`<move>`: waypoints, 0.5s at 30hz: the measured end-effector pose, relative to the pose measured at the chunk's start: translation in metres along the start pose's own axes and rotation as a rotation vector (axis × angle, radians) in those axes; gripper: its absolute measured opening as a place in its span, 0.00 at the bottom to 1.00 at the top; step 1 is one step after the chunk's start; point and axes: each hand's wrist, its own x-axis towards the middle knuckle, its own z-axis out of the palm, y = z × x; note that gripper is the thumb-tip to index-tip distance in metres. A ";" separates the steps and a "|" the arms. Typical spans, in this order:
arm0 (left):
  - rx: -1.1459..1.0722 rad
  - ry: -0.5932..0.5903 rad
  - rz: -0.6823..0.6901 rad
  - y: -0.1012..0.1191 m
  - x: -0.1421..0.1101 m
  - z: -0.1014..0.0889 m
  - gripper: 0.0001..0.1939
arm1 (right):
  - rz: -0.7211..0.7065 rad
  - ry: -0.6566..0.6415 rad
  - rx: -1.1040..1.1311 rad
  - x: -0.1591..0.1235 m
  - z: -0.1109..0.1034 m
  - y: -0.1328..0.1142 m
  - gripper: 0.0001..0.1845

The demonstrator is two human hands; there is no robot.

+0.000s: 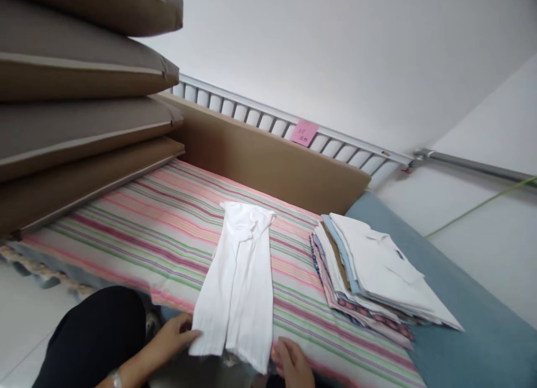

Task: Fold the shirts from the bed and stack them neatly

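Observation:
A white shirt (pixel 248 282), narrow and folded lengthwise, lies on the striped bedsheet (pixel 168 220). Its far end is bunched, and its near end hangs at the bed's front edge. My left hand (pixel 178 336) is closed with thumb and fingers at the shirt's lower left corner. At the lower right corner my right hand (pixel 292 363) has its fingers curled against the hem. To the right stands a stack of folded clothes (pixel 377 265), with a white collared shirt on top.
Large brown cushioned slabs (pixel 84 119) are piled at the left. Behind the bed run a brown board (pixel 260 159) and a grey slatted rail (pixel 235 108) bearing a pink note (pixel 304 132). A blue-grey surface (pixel 461 287) shows at the right, below a grey pipe (pixel 474 163).

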 end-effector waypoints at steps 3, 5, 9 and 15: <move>-0.166 -0.028 -0.075 0.003 0.003 0.012 0.34 | -0.155 -0.012 -0.102 -0.023 0.016 0.008 0.27; -0.230 -0.018 -0.116 0.012 -0.001 0.020 0.35 | -0.236 -0.061 -0.163 -0.031 0.028 0.004 0.35; -0.356 0.041 -0.098 0.040 -0.015 0.035 0.33 | -0.310 -0.059 -0.127 -0.031 0.036 -0.009 0.31; -0.286 0.165 -0.069 0.063 -0.028 0.050 0.28 | -0.237 -0.065 0.088 -0.019 0.007 -0.014 0.25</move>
